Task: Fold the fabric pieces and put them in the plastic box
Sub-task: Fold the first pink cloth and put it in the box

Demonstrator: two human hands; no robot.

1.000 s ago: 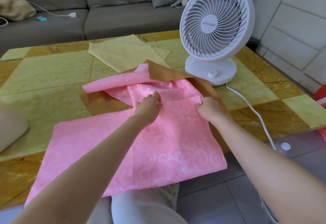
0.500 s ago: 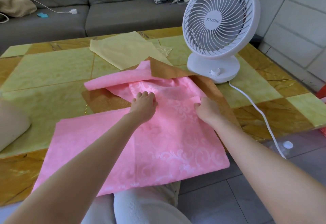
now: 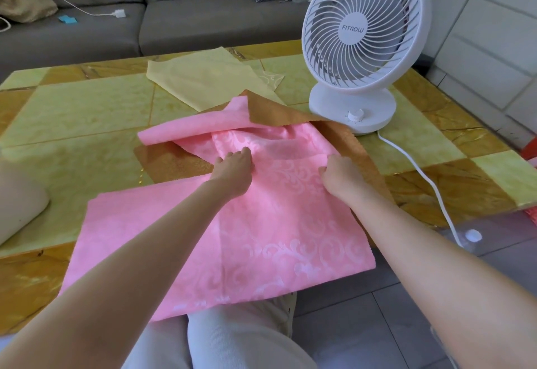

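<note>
A pink patterned fabric (image 3: 261, 238) lies spread over the near table edge, its far end rumpled and rolled over. Under it lies a brown fabric (image 3: 270, 108), showing at the left and along the right side. A pale yellow fabric (image 3: 209, 78) lies flat farther back. My left hand (image 3: 232, 171) rests palm down on the rumpled pink part, fingers curled into the cloth. My right hand (image 3: 343, 175) pinches the pink fabric near its right edge. No plastic box shows in this view.
A white desk fan (image 3: 366, 34) stands at the back right of the tiled table (image 3: 72, 107), its cord (image 3: 421, 174) trailing off the right edge. A beige rounded object (image 3: 17, 206) sits at the left edge. A grey sofa (image 3: 174, 14) lies behind.
Both hands have drawn slightly toward me on the pink fabric. My left fingers have curled from flat into the cloth, gathering its rumpled far part.
</note>
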